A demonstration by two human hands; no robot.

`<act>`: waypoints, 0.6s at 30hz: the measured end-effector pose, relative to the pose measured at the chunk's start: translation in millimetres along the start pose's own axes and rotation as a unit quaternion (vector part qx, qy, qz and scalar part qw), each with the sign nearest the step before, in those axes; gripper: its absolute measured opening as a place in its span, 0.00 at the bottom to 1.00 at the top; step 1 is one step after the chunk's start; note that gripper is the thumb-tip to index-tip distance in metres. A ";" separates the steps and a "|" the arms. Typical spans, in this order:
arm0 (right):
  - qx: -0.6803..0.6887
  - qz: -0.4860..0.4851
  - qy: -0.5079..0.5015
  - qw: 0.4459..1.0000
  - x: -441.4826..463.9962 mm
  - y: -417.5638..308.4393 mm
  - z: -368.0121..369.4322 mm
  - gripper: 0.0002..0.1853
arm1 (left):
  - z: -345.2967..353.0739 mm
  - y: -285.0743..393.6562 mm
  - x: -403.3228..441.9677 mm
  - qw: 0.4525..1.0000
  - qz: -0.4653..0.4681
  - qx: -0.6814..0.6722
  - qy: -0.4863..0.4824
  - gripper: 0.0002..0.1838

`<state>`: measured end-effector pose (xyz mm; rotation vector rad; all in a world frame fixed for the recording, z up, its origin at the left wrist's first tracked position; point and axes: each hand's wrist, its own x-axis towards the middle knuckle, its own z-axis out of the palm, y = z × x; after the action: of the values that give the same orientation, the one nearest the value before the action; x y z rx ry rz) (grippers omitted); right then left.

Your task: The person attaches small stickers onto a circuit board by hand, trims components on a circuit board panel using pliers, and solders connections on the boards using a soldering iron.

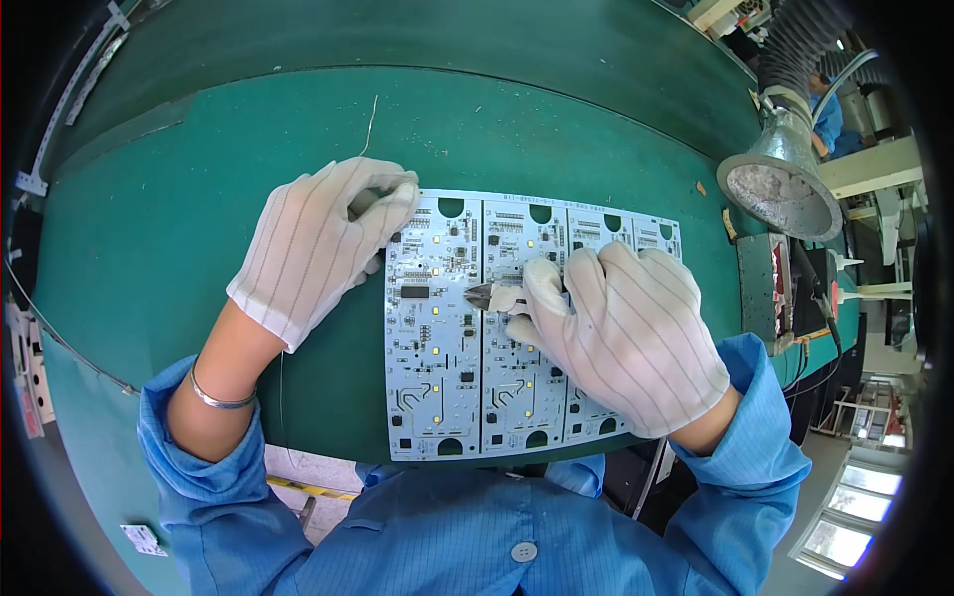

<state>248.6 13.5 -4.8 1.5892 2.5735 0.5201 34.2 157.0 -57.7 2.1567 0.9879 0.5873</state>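
Note:
A white circuit board panel, split into several strips with small chips and yellow LEDs, lies flat in front of me. My left hand, in a striped white glove, is closed at the panel's upper left corner. A thin silvery wire sticks up from this hand, and a fine strand hangs below it; the grip itself is partly hidden. My right hand, gloved alike, is wrapped around cutting pliers. Their jaws point left over the gap between the first two strips; most of the handles are hidden in the palm.
A green mat covers the bench. At the right are a metal fume hood nozzle on a flexible duct and a metal box with cables. A small board piece lies at the lower left. Another person in blue is behind.

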 end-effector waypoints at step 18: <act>0.028 -0.031 0.003 0.999 -0.5 14.5 -1.7 0.18 | -1.6 8.2 0.1 0.995 -0.080 -0.053 -0.016 0.18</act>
<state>260.9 18.6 1.3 1.5218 2.6538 0.4508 37.2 153.7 -50.5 1.9673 1.0755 0.5150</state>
